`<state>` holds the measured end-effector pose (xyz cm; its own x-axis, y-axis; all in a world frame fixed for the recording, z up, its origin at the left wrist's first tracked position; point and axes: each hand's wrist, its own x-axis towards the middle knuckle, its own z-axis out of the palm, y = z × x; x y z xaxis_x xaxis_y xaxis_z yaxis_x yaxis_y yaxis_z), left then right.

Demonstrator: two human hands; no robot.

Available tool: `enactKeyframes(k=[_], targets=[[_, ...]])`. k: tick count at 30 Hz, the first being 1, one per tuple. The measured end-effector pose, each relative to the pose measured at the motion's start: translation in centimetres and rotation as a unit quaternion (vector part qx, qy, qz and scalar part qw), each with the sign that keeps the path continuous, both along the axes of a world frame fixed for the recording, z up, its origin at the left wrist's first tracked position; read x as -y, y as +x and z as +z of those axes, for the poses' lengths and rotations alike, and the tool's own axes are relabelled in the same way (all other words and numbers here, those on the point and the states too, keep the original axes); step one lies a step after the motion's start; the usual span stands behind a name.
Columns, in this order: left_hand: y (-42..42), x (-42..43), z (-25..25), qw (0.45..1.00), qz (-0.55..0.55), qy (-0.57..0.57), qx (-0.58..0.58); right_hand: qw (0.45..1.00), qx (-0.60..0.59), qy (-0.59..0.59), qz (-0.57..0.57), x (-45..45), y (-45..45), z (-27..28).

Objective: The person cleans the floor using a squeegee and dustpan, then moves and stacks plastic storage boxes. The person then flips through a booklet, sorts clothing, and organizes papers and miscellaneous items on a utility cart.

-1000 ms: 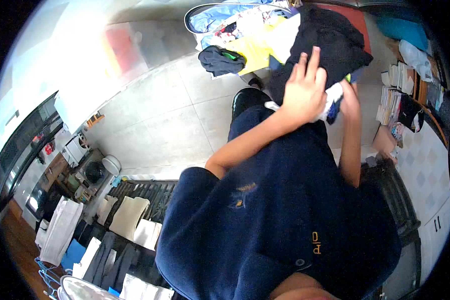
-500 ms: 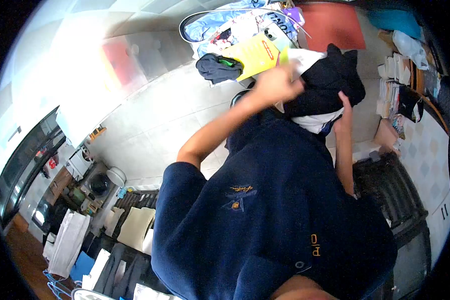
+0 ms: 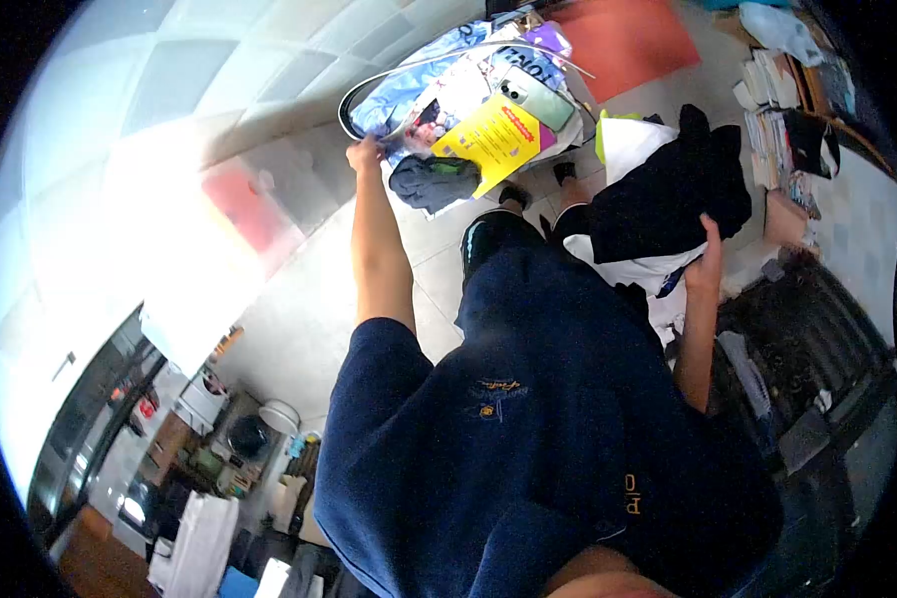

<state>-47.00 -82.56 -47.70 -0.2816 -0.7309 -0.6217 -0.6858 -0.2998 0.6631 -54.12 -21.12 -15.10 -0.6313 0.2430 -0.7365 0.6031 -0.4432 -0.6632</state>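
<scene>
My right hand [image 3: 706, 257] grips a bundle of clothes from its right side, thumb on top. A black garment [image 3: 658, 204] lies uppermost in it, with white cloth [image 3: 631, 147] showing at the far end and beneath. My left hand [image 3: 366, 152] is at the left edge of a heaped pile, beside a thin pale hoop [image 3: 345, 112] and blue patterned fabric [image 3: 394, 98]. Its fingers look closed, but what they hold is unclear. On the pile rest a yellow printed packet [image 3: 488, 143], a pale green phone [image 3: 540, 104] and a dark crumpled cloth [image 3: 434, 182].
A red mat [image 3: 628, 45] lies on the floor past the pile. Stacked books or papers [image 3: 767, 130] line a shelf at right. A dark ribbed surface [image 3: 802, 319] is near my right arm. Folded clothes [image 3: 194, 543] and a white basin [image 3: 279, 417] are at lower left.
My left hand has left the black garment and moved left to the pile's edge. My right hand keeps the bundle, which has shifted slightly right, away from the pile.
</scene>
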Motion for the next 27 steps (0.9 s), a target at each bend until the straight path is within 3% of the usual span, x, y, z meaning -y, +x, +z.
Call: enactKeyframes(k=[1,3,4,5,6,7,8,9,11,13,14,15,16,17,19,22,25,27], targets=[[-0.3,-1.9,3.2,0.993,0.073,0.06,-0.072,1.0,-0.002,0.002,-0.01,-0.1,0.8,-0.1],[-0.5,-1.4,2.3,0.978,0.156,0.076,-0.119,0.997,-0.046,0.031,0.052,-0.5,2.7,-1.2],[-0.9,-0.7,0.9,0.983,0.097,-0.107,-0.118,0.993,-0.07,0.045,0.084,-0.6,3.5,-1.9],[-1.0,0.3,-1.2,0.95,0.05,-0.298,-0.078,0.993,-0.075,0.047,0.075,-0.7,4.5,-2.9],[-2.6,-1.7,4.4,0.92,0.012,-0.378,-0.1,0.991,-0.062,0.078,0.091,-1.2,5.4,-4.0],[-4.4,-4.0,11.1,0.881,-0.024,-0.457,-0.117,0.998,-0.014,0.047,0.029,0.5,4.4,-1.6],[-6.4,-6.6,16.8,0.902,-0.029,-0.364,-0.229,0.999,0.032,0.017,-0.04,2.3,3.3,1.0],[-8.4,-9.1,22.6,0.908,-0.021,-0.259,-0.328,0.999,0.01,-0.03,-0.041,0.9,3.8,-0.4],[-12.1,-13.4,29.2,0.893,-0.071,-0.094,-0.434,0.999,-0.027,-0.01,-0.039,2.0,3.4,1.2],[-16.2,-18.0,33.0,0.867,-0.111,-0.11,-0.474,0.998,-0.062,0.0,-0.027,1.6,3.6,1.6],[-17.8,-20.0,33.5,0.85,-0.172,-0.166,-0.469,0.996,-0.077,0.052,-0.008,2.3,3.1,3.6],[-19.8,-21.7,33.9,0.824,-0.226,-0.225,-0.467,0.994,-0.096,-0.029,0.033,0.8,3.0,3.2],[-21.4,-23.5,34.1,0.812,-0.283,-0.254,-0.443,0.996,-0.081,0.026,0.003,0.2,3.2,2.6],[-23.0,-26.0,34.8,0.731,-0.324,-0.303,-0.518,0.994,-0.066,0.078,-0.028,0.4,3.1,2.9],[-24.9,-31.2,38.4,0.663,-0.41,-0.283,-0.558,0.993,-0.084,0.066,-0.047,-1.7,2.8,3.8],[-27.2,-33.5,37.3,0.615,-0.478,-0.149,-0.609,0.992,-0.092,0.064,-0.049,-1.2,3.0,1.7],[-28.6,-42.4,43.3,0.546,-0.544,-0.032,-0.637,0.992,-0.113,0.041,-0.045,-7.7,3.1,5.2],[-29.7,-47.9,46.1,0.563,-0.548,0.164,-0.596,0.991,-0.102,0.082,0.01,-12.2,3.3,6.9]])
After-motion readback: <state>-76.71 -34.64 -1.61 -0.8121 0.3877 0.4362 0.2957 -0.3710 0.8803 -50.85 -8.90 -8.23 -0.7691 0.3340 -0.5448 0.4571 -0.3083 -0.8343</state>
